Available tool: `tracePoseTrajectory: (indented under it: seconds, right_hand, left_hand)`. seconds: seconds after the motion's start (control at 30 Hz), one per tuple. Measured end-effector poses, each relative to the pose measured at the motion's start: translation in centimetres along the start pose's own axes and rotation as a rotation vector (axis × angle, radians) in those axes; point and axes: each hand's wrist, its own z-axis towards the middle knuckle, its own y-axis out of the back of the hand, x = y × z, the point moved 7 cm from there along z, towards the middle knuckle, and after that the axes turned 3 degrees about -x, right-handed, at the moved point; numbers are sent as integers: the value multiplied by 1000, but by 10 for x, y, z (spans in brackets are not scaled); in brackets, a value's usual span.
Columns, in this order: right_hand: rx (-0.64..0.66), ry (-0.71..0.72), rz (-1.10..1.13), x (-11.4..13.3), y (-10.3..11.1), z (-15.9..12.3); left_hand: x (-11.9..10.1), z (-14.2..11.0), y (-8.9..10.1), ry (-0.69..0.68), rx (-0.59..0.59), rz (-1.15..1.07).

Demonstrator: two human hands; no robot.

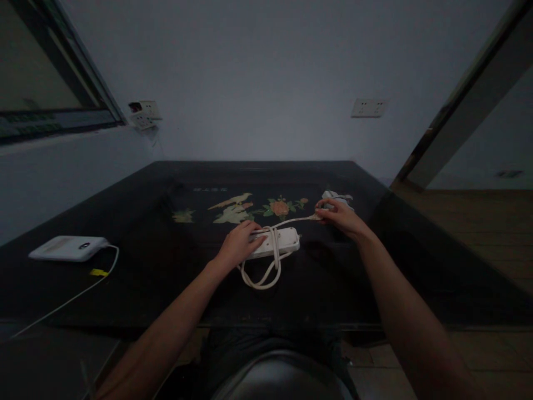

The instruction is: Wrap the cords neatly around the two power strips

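Note:
A white power strip (287, 240) lies on the dark table, with its own cord (263, 286) looped around it and hanging in a coil at its near side. My left hand (240, 244) grips the strip's left end, thumb on top. Off to the right, my right hand (339, 215) pinches the plug end of the cord (313, 218), which runs stretched between the two hands. Just behind my right hand sits a small whitish item (331, 195), partly covered by the fingers; its kind is unclear.
On the table's left lies a white power bank (70, 248) with a thin white cable (79, 293) running off the near edge. A yellow tag (99, 273) is beside that cable. Bird and flower pictures (278, 208) decorate the black tabletop (166, 300). Wall sockets (370, 108) are on the back wall.

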Motion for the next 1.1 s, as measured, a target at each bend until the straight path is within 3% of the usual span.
tracePoseTrajectory:
  seconds: [0.27,0.8,0.97,1.1]
  right_hand:
    - [67,-45,260,12,-8,-7]
    - [147,-54,352,18,-16,-12]
    - [317,-96,352,21,-54,-23]
    - [403,-77,226,26,-85,-34]
  left_hand:
    - [-1,-1,1,44,34,56]
    - [-6,-1,4,49,62,70]
    - [-13,-1,1,5,80,74]
    - [-20,0,1,-64,41,89]
